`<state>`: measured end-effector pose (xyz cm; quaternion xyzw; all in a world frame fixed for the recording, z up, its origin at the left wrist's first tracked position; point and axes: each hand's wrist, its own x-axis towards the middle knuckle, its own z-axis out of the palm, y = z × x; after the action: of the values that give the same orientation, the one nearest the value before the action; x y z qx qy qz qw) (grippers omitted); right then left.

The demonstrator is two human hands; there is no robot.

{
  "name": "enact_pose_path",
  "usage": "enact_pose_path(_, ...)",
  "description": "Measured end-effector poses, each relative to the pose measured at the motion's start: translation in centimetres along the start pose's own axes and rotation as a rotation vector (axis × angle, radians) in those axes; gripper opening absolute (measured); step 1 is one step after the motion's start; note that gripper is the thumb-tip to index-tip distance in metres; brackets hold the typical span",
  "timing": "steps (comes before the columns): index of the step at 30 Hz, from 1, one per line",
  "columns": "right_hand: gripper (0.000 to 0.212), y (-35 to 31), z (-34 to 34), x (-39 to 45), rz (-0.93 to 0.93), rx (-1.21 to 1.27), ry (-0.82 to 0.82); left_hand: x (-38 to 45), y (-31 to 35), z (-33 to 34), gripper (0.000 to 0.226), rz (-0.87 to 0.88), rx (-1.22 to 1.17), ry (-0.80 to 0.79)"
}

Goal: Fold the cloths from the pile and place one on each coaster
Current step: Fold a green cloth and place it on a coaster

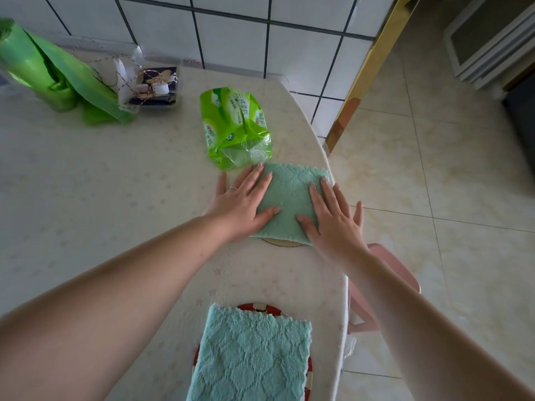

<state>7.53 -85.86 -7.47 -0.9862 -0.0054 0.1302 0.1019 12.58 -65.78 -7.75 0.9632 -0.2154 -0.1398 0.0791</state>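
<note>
Counter (115,175) edge runs just beside the right hand (333,221); both it and the left hand (243,204) press flat, fingers straight, on the folded green cloth (292,195).

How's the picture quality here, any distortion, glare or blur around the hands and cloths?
Head view: wide-angle bending curves the wall tiles and table edge; soft daylight, faint shadows under the left hand and right hand; mild sheen on the floor; both folded cloths look sharp.
</note>
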Motion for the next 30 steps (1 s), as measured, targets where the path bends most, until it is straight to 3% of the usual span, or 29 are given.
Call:
enact_pose_path(3, 0.067, -0.3, -0.7, -0.4, 0.005, 0.073, 0.046, -0.3, -0.1, -0.6, 0.072, -0.005, -0.108, 0.033)
enact_pose_path(7, 0.064, -0.8, -1.3, -4.6, 0.077, 0.452, 0.246, -4.6, -1.1, 0.0, 0.048, -0.143, -0.541, 0.332)
enact_pose_path(11, 0.046, -1.5, -0.4, -11.0, 0.193, 0.69, 0.333, -12.7, -1.2, 1.2, 0.021, -0.305, -0.799, 0.294)
enact_pose_path(16, 0.04, -3.4, 2.3, -18.0, 0.268, 0.749, 0.142, -20.8, -0.2, 2.4, 0.025, -0.325, -0.804, 0.125)
enact_pose_path(25, 0.059, -5.4, 3.7, -20.6, 0.227, 0.481, 0.159, -22.3, 1.4, 2.8, 0.04, -0.278, -0.695, 0.024)
enact_pose_path(30, 0.056, -6.1, 3.9, -20.9, 0.155, 0.444, 0.186, -22.3, 1.5, 3.1, 0.042, -0.288, -0.709, 0.034)
